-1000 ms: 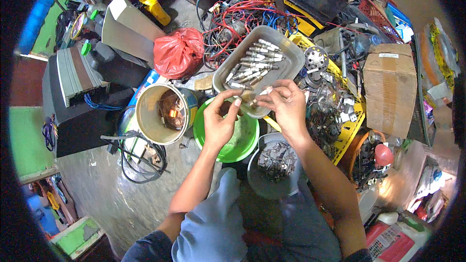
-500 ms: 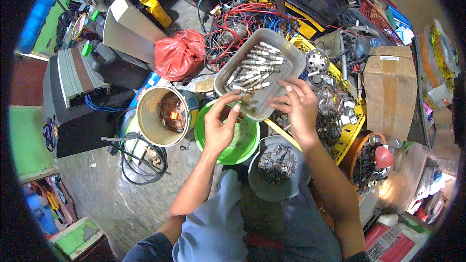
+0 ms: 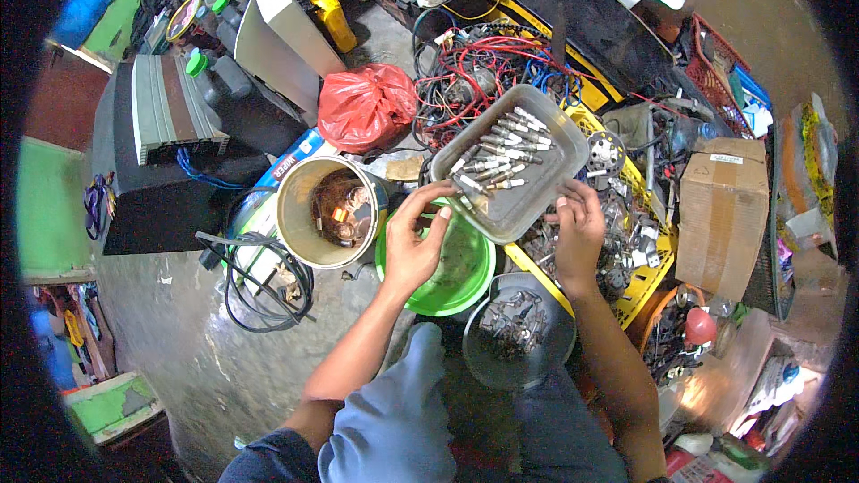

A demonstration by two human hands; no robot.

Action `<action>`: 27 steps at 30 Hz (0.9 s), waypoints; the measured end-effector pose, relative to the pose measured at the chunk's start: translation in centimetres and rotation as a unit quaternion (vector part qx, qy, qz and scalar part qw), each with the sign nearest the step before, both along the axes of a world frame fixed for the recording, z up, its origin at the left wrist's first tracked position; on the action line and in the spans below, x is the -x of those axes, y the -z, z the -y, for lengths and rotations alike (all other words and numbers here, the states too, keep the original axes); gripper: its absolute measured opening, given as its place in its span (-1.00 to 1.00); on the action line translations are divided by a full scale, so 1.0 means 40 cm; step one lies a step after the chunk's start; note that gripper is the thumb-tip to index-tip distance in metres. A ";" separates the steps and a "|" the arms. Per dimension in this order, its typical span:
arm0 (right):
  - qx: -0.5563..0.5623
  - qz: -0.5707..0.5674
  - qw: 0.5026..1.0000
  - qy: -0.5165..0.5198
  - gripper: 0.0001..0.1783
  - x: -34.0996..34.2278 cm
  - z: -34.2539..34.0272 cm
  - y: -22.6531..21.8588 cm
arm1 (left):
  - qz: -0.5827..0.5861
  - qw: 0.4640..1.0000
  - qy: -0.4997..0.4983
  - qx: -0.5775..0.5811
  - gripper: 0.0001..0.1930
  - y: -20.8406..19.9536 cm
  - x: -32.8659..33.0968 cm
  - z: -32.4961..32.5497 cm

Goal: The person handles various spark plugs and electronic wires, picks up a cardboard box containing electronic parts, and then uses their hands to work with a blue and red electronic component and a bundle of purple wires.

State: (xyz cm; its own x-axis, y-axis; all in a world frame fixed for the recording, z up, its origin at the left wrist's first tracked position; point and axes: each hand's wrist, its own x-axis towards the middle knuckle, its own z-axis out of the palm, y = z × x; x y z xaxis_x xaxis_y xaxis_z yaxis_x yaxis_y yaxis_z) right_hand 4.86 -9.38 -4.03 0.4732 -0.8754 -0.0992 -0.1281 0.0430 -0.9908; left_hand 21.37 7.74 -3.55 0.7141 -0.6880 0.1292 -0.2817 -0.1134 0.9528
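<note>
A grey plastic tray [image 3: 562, 134] holds several spark plugs [image 3: 510, 145], bunched toward its left side. My left hand [image 3: 417, 246] is at the tray's near left corner, fingers stretched toward the rim and thumb apart, over the green basin [image 3: 438, 299]. Whether its fingertips press on the tray, I cannot tell. Beside the tray's right rim is my right hand [image 3: 580, 237], its fingers loosely bent and spread, with nothing visible in them. Below, a grey bowl [image 3: 522, 376] of small dark metal parts sits between my forearms, near my legs.
A bucket [image 3: 288, 223] with copper-coloured scraps stands left, beside a coiled black cable [image 3: 268, 299]. A red plastic bag [image 3: 367, 107] and tangled wires [image 3: 474, 71] lie beyond. At right are a yellow crate [image 3: 640, 282] of metal parts and a cardboard box [image 3: 720, 214].
My right hand has moved from over the tray's inside to its right rim. My left hand stays by the near left corner. The whole view has shifted slightly.
</note>
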 end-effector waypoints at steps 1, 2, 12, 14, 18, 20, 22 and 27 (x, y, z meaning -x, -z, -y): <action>0.041 -0.027 0.999 0.010 -0.53 -0.008 0.010 0.011 | -0.093 0.995 -0.005 -0.039 -0.65 -0.013 -0.002 -0.008; 0.080 -0.055 0.995 0.020 -0.49 -0.017 0.016 0.016 | -0.094 0.994 -0.021 -0.050 -0.61 -0.009 0.001 -0.011; 0.228 -0.182 0.953 -0.086 0.02 -0.041 -0.035 0.092 | -0.232 0.959 0.034 -0.158 0.13 0.026 0.039 0.028; 0.245 -0.193 0.946 -0.091 0.01 -0.031 -0.061 0.085 | -0.187 0.976 0.007 -0.114 0.19 0.095 0.056 0.047; 0.202 -0.159 0.965 -0.058 -0.03 -0.005 -0.104 0.073 | -0.212 0.975 -0.009 -0.066 0.09 0.116 0.064 0.038; 0.149 -0.086 0.985 -0.021 -0.04 0.013 -0.111 0.051 | -0.249 0.967 -0.014 -0.042 0.06 0.102 0.051 0.012; 0.096 -0.009 0.995 0.016 -0.04 0.041 -0.109 0.015 | -0.289 0.957 -0.016 -0.004 -0.01 0.070 0.056 -0.035; 0.050 -0.113 0.988 -0.096 -0.43 0.163 -0.021 -0.157 | -0.292 0.955 0.010 -0.050 -0.12 -0.144 0.013 -0.187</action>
State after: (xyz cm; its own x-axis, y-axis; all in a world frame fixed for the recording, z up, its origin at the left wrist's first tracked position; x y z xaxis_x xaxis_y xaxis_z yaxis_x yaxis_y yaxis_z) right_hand -1.65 -8.56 2.26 0.6078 -0.7819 -0.1388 -0.3424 -0.1003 -0.9342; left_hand 20.87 15.23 2.22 0.6311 -0.6898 -0.3549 0.2925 -0.2122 0.9324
